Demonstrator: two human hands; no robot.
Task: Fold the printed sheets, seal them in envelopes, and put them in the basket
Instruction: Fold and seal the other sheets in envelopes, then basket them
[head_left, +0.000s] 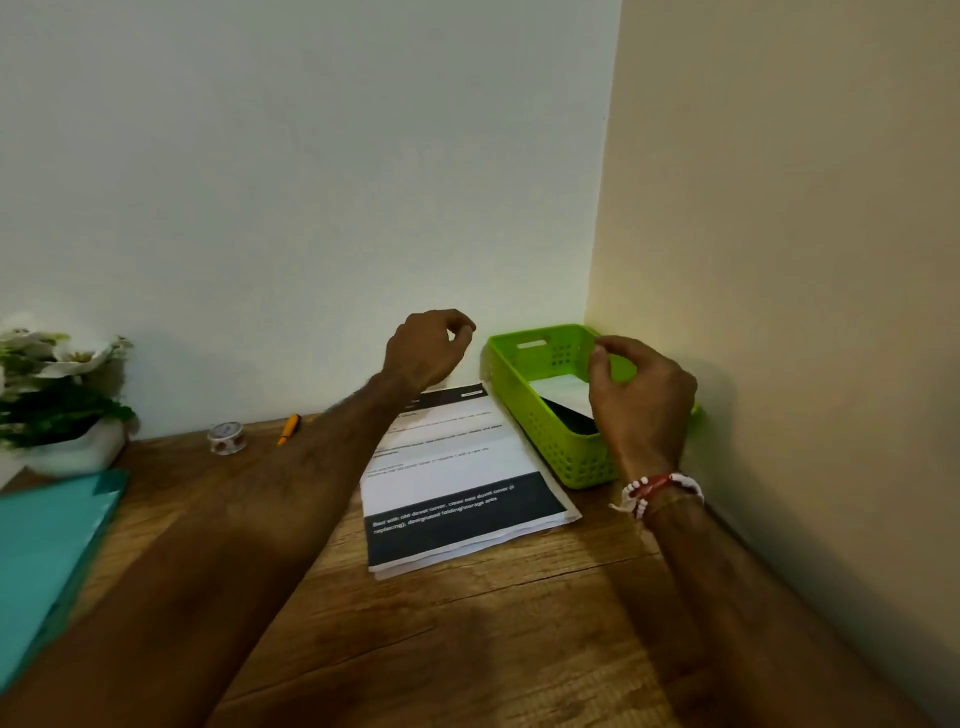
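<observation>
Printed sheets (457, 483) lie on the tabletop (467, 649) below the left grip (426, 348) and right grip (641, 395), both loosely curled, empty. Green basket (540, 421), envelope (563, 389) inside, sits under the right grip.

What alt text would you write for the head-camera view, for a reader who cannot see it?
A person's left hand and right hand hover, fingers loosely curled, above a wooden desk. A stack of printed sheets lies beside a green basket in the corner, which holds something white.
</observation>
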